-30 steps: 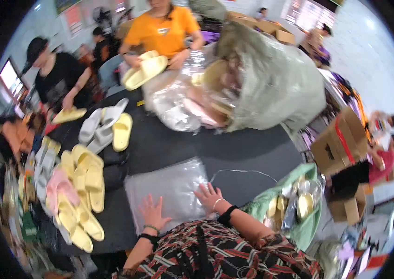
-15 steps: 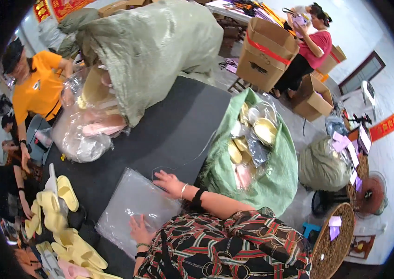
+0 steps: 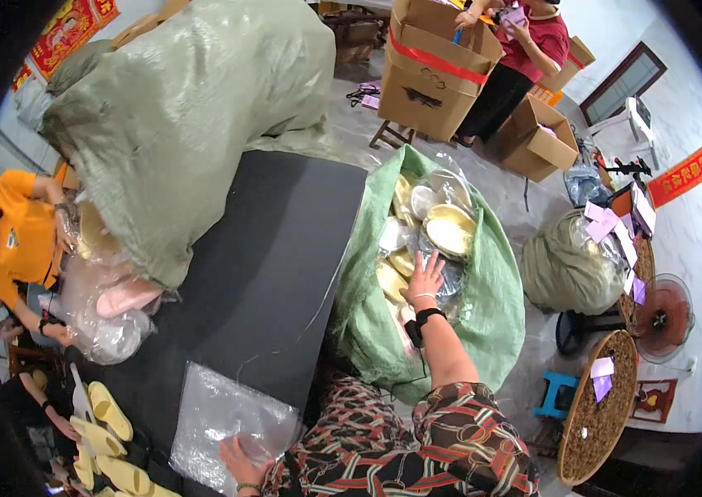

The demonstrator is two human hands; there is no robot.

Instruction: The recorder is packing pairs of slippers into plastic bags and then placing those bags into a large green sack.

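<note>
My left hand [image 3: 239, 465] lies with its fingers out on a stack of see-through plastic bags [image 3: 227, 414] at the near edge of the dark table [image 3: 285, 224]. My right hand [image 3: 425, 283] is over the mouth of a green woven sack [image 3: 492, 319], fingers spread, touching or just above its contents. Inside the sack are several plastic-wrapped slippers, among them a yellow slipper [image 3: 450, 229] beyond my fingers. Neither hand grips anything that I can see.
A large grey-green sack [image 3: 202, 108] lies across the table's far end, wrapped slippers [image 3: 127, 296] spilling from it beside a person in orange. Unwrapped yellow slippers [image 3: 109, 410] are at the left. Beyond stands a cardboard box [image 3: 425, 83]; a round woven tray [image 3: 595, 422] is right.
My right hand has left the plastic bags and moved right, into the green sack's opening. My left hand stays on the bags. The view has shifted right.
</note>
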